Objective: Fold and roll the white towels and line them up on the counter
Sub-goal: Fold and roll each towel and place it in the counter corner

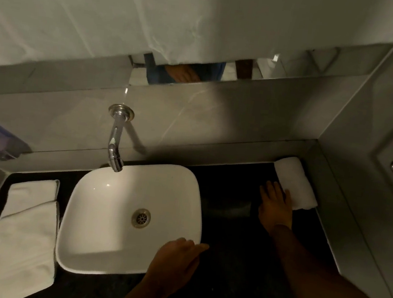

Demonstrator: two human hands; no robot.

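the white basin [95, 257] sits on the dark desk [230, 270] with nothing in it, only the drain [141, 218] showing at its bottom; the chrome tap [115, 144] comes out of the wall and ends just over its far rim.

one rolled towel [294, 182] lies in the far right corner of the desk, against the side wall, its long axis running from the back wall toward the person, tilted a little rightward at the near end. the right hand [275, 207] lies flat, fingers spread open, palm on the desk with the fingertips touching the roll's left side near its near end; this grip holds nothing. the left hand [175, 261] rests at the basin's near right rim, fingers loosely curled and pointing right, its grip empty as well.

left of the basin lie the folded towels [27, 227], not rolled: one flat at the back, another overlapping it in front, long axis running far to near and slanting left toward the desk's edge.
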